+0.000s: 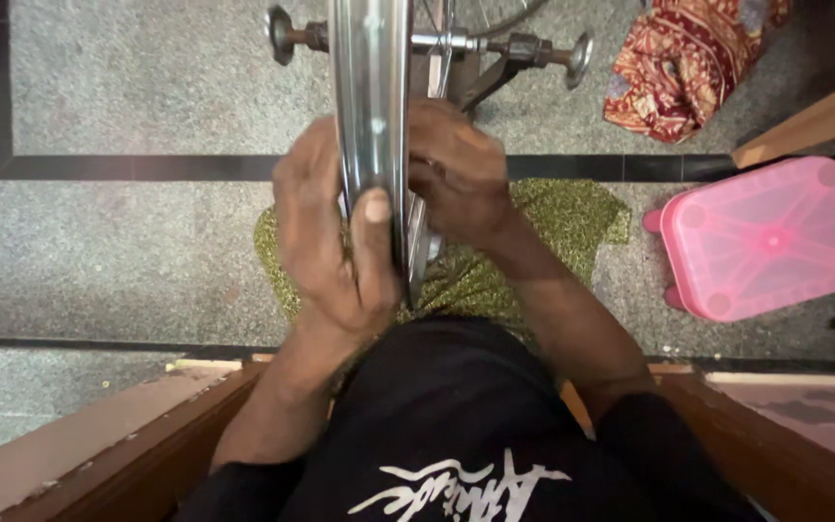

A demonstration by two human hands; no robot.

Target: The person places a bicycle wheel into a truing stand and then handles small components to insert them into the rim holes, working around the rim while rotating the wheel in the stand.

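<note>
A grey speckled floor [128,251] with a black inlaid line spreads below. Upright at centre stands a shiny bicycle wheel rim [371,116], its axle crosswise at the top. The left hand [331,242] has its grip clamped on the rim, thumb over the edge. The right hand [456,169] is curled closed at the rim's other side. A pink plastic stool [765,237] lies overturned to the right, a red patterned cloth [678,68] beyond it.

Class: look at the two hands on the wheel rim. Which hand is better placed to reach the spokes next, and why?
Probably the right hand: its fingers already curl in beside the spokes. The left hand clasps the rim, steadying it.
</note>
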